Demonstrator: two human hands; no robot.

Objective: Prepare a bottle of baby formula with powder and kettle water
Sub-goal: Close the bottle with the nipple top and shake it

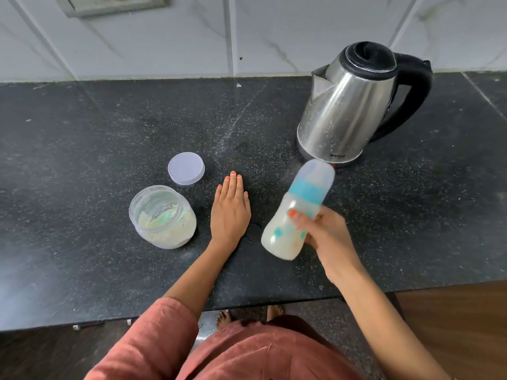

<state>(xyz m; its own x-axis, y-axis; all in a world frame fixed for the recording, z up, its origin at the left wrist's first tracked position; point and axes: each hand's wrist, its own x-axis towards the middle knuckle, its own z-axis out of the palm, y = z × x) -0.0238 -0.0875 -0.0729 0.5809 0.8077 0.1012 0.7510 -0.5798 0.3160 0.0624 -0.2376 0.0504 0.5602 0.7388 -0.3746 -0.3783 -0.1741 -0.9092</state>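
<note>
The right hand (326,231) is gripping the bottle (297,212) round its lower body, with fingers curling over the front; the thumb is hiding behind it. The bottle is hanging above the counter (82,160), tilted, its base pointing to 7 o'clock and its capped end to 1 o'clock, toward the kettle (348,105). The hand is meeting it from 4 o'clock. Milky liquid is filling it and its outline is blurring, so I judge it is being shaken to mix. The left hand (230,212) is lying flat, holding nothing, at 9 o'clock of the bottle, between it and the open jar (163,216). Standing the bottle down would mean bringing that axis upright first.
</note>
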